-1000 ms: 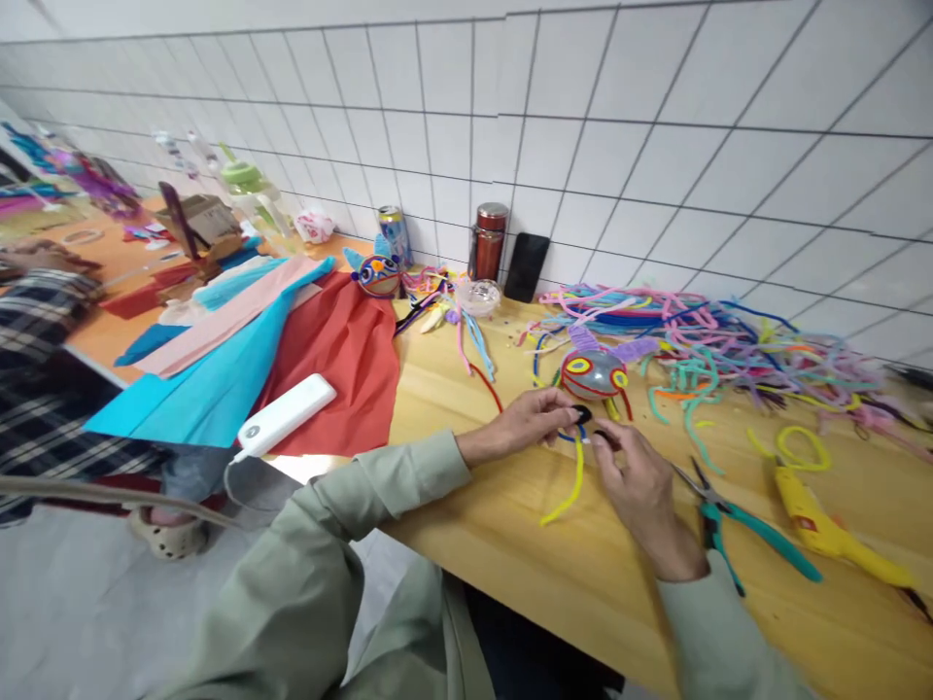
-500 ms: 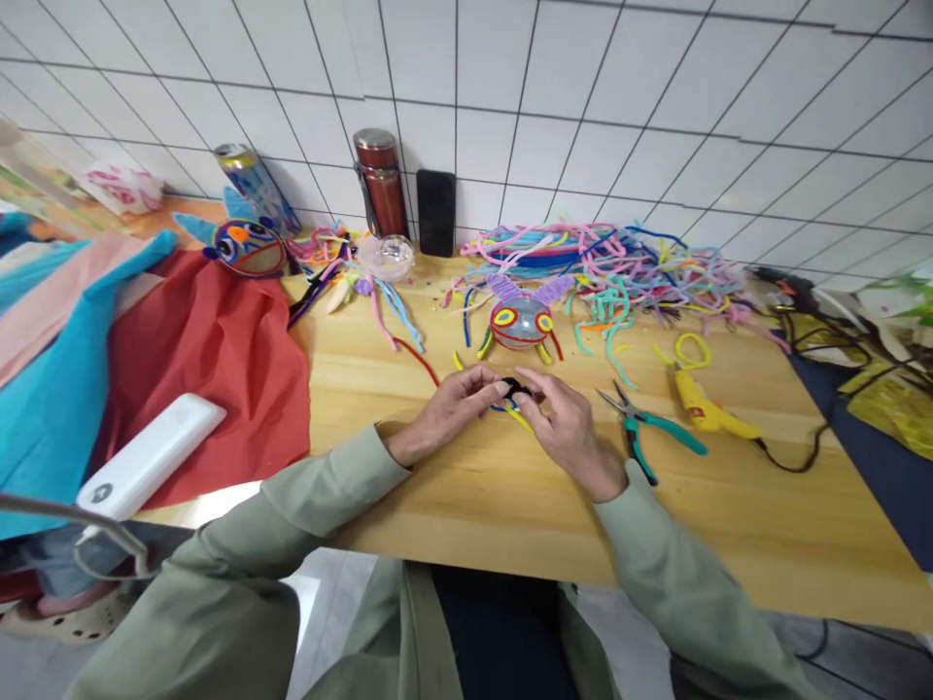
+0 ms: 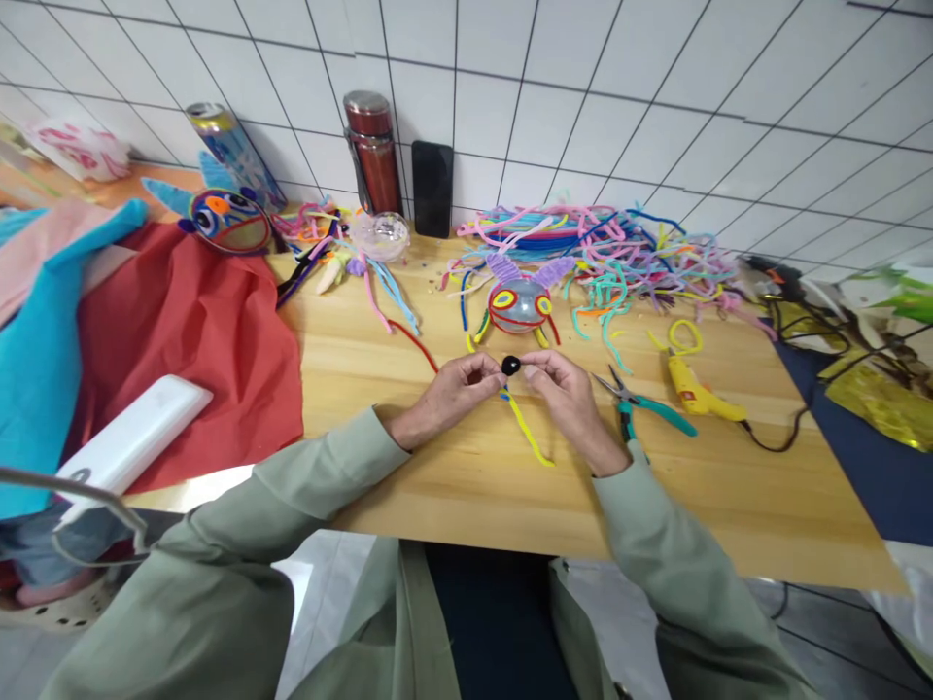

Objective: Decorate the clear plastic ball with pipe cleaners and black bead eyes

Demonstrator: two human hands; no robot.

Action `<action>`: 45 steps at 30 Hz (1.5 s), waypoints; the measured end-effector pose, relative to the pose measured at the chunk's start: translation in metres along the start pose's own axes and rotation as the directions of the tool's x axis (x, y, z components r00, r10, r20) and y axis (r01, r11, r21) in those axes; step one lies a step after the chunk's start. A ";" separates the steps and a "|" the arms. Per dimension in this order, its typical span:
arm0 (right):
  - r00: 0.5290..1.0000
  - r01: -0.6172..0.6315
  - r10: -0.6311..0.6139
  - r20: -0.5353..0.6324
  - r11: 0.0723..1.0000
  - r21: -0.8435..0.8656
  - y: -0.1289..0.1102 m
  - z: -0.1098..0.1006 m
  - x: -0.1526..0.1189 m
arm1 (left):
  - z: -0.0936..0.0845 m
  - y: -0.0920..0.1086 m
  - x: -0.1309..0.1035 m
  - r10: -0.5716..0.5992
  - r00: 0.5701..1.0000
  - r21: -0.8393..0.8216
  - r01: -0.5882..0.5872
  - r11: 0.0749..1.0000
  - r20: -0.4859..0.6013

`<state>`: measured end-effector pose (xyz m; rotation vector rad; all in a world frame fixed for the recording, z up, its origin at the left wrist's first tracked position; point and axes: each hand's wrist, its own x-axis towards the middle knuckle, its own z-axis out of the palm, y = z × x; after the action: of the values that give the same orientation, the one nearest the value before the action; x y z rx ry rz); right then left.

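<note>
**Head view: two hands pinch a small black coil**

Left hand (image 3: 446,389) and right hand (image 3: 565,389) meet fingertip to fingertip, both pinched narrow on a black pipe-cleaner coil (image 3: 511,366) above the wooden table (image 3: 437,496). A yellow pipe cleaner (image 3: 529,436) trails toward 5 o'clock; its upper end is hidden behind the fingers. At 12 o'clock sits a bug-like figure (image 3: 519,306). Pliers (image 3: 641,408) lie at 3 o'clock, partly hidden by the wrist.

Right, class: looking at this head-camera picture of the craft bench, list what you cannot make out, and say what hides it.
1. How the black bead joins the yellow pipe cleaner: head view, too small, left hand and right hand fingertips cover it.
2. Contents of the pipe cleaner pile: tangled.
3. White box lower end: cable crosses it.
4. Dark items at right: cut by the edge.
</note>
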<state>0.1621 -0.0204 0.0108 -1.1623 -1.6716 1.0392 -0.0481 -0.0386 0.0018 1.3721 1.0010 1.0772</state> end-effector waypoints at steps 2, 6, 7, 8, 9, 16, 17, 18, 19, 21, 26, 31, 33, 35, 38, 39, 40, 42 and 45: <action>0.993 0.107 -0.113 -0.028 0.983 -0.148 0.000 -0.004 0.002 | 0.000 -0.001 -0.001 0.023 1.000 0.052 -0.022 0.998 -0.020; 0.990 0.131 -0.125 0.060 0.984 -0.122 0.001 -0.003 0.002 | 0.001 -0.001 -0.004 0.080 0.997 0.151 -0.079 0.985 0.003; 0.991 0.103 -0.094 0.100 0.991 -0.085 0.001 -0.002 0.002 | 0.002 -0.001 -0.005 0.095 0.995 0.170 -0.097 0.981 0.017; 0.989 0.076 -0.069 0.134 0.996 -0.054 0.001 -0.001 0.001 | 0.003 0.000 -0.006 0.111 0.993 0.190 -0.115 0.975 0.028; 0.986 0.054 -0.049 0.159 0.998 -0.025 0.002 0.000 0.001 | 0.003 0.000 -0.007 0.127 0.991 0.211 -0.132 0.968 0.038; 0.958 -0.227 0.158 0.237 0.927 0.299 0.000 0.004 0.005 | 0.002 0.000 -0.006 0.239 0.962 0.298 -0.267 0.916 0.129; 0.949 -0.268 0.190 0.252 0.906 0.327 -0.001 0.004 0.005 | 0.001 0.000 -0.006 0.263 0.954 0.303 -0.294 0.906 0.142; 0.938 -0.305 0.217 0.269 0.886 0.349 -0.002 0.005 0.006 | 0.001 0.000 -0.007 0.285 0.946 0.308 -0.320 0.896 0.154; 0.929 -0.334 0.238 0.284 0.868 0.366 -0.004 0.006 0.005 | 0.001 0.000 -0.007 0.307 0.938 0.315 -0.344 0.885 0.164; 0.915 -0.372 0.263 0.306 0.843 0.389 -0.006 0.008 0.004 | 0.000 -0.001 -0.008 0.339 0.925 0.338 -0.378 0.862 0.170; 0.892 -0.429 0.292 0.346 0.788 0.442 -0.008 0.010 0.003 | 0.000 -0.001 -0.010 0.325 0.932 0.397 -0.361 0.844 0.158; 0.836 -0.530 0.317 0.448 0.680 0.508 -0.004 0.009 0.004 | 0.000 -0.001 -0.009 0.313 0.938 0.407 -0.347 0.845 0.149; 0.834 -0.535 0.312 0.456 0.661 0.526 -0.004 0.010 0.004 | 0.000 -0.001 -0.009 0.325 0.934 0.400 -0.358 0.844 0.151; 0.840 -0.528 0.312 0.445 0.662 0.532 -0.004 0.010 0.003 | 0.000 0.000 -0.009 0.323 0.934 0.386 -0.356 0.851 0.151; 0.854 -0.506 0.317 0.412 0.689 0.519 -0.005 0.012 0.003 | 0.000 0.000 -0.009 0.303 0.943 0.373 -0.334 0.866 0.140; 0.859 -0.498 0.317 0.401 0.702 0.510 -0.005 0.013 0.003 | 0.000 0.000 -0.009 0.299 0.944 0.375 -0.330 0.866 0.141; 0.862 -0.491 0.316 0.395 0.714 0.499 -0.004 0.013 0.003 | -0.001 -0.001 -0.009 0.297 0.944 0.382 -0.330 0.863 0.146; 0.862 -0.487 0.316 0.396 0.732 0.476 -0.003 0.013 0.003 | -0.001 -0.001 -0.008 0.296 0.942 0.401 -0.335 0.853 0.157; 0.870 -0.464 0.299 0.392 0.764 0.449 -0.003 0.011 0.000 | -0.002 0.000 -0.008 0.270 0.951 0.345 -0.307 0.887 0.151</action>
<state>0.1507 -0.0228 0.0104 -1.0202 -1.2311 1.8899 -0.0521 -0.0456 0.0008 1.9106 0.9751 1.0587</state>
